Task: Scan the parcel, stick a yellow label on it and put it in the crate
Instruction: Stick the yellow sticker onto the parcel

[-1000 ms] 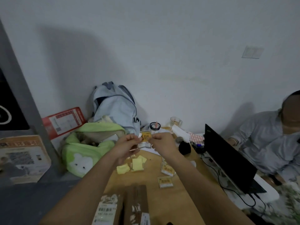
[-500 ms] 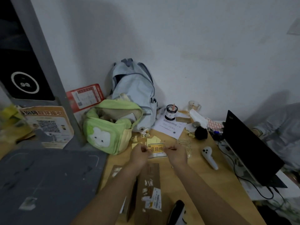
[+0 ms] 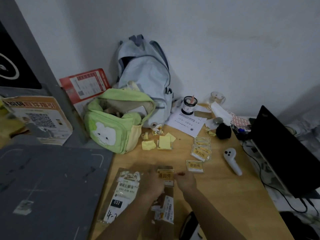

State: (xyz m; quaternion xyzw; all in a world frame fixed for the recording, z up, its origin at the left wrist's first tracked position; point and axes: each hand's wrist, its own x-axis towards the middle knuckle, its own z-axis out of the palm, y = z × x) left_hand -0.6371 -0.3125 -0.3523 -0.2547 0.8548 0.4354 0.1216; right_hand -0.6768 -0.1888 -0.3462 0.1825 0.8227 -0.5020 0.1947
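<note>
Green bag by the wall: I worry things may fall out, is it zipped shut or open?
Open. The green bag has its top flap gaping, with contents showing inside.

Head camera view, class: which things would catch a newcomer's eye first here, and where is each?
Near the bottom centre, the left hand and right hand hold a yellow rectangular label with dark characters over a flat brown cardboard parcel on the wooden table. Behind, towards the left, a bright green fabric bag with a white cartoon face sits open, with a pale blue backpack against the wall.
</note>
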